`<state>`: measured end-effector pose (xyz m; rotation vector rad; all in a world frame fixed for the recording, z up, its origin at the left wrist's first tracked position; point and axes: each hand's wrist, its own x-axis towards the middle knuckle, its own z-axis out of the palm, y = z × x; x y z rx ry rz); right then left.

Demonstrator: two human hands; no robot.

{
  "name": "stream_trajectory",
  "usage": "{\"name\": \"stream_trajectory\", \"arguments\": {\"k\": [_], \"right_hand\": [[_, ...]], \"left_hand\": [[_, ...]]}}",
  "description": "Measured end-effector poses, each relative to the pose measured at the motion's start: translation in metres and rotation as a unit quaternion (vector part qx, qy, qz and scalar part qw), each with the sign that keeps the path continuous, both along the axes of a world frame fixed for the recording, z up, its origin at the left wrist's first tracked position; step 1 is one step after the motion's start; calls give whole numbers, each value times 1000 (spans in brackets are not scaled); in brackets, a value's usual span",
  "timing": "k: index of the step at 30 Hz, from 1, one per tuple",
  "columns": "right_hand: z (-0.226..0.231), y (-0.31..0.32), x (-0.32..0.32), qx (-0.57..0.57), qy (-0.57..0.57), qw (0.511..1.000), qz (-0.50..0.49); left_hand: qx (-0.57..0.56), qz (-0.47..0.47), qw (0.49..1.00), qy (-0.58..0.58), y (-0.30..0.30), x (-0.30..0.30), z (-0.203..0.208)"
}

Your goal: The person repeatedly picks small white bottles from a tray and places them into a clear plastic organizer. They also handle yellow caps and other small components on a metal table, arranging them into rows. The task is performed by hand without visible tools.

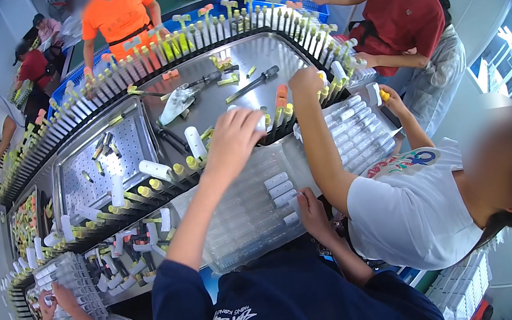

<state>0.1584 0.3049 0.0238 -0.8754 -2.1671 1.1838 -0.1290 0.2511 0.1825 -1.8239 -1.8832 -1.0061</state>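
My left hand (pixel 232 142) reaches over the near edge of the conveyor rack, its fingers curled round a white tube piece (pixel 260 123) that is mostly hidden. Lower and to the right, my right hand (pixel 313 216) is closed at the end of a white tube (pixel 295 204) over a clear plastic tray (pixel 233 229). Several white tubes (pixel 281 188) lie side by side in that tray, next to my right fingers. Near my left hand, a white cover (pixel 195 143) stands on the rack among yellow-green bottle necks (pixel 192 163).
A black rack (pixel 144 205) of upright tubes loops round metal trays (pixel 229 108) with tools and a white glove (pixel 177 103). At my right, a co-worker's arm (pixel 322 144) reaches across beside a filled tray (pixel 357 132). Another co-worker's hands (pixel 57 302) work at lower left.
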Motion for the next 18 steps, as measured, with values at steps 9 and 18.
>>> {"name": "stream_trajectory", "arguments": {"k": [9,18], "right_hand": [[-7,-5,8,-98,9,995,34],[-9,-6,12,-139,-11,990,35]], "left_hand": [[-92,-66,988,102,37,-67,-2],[-239,-13,967,-85,-2,-71,-1]]}}
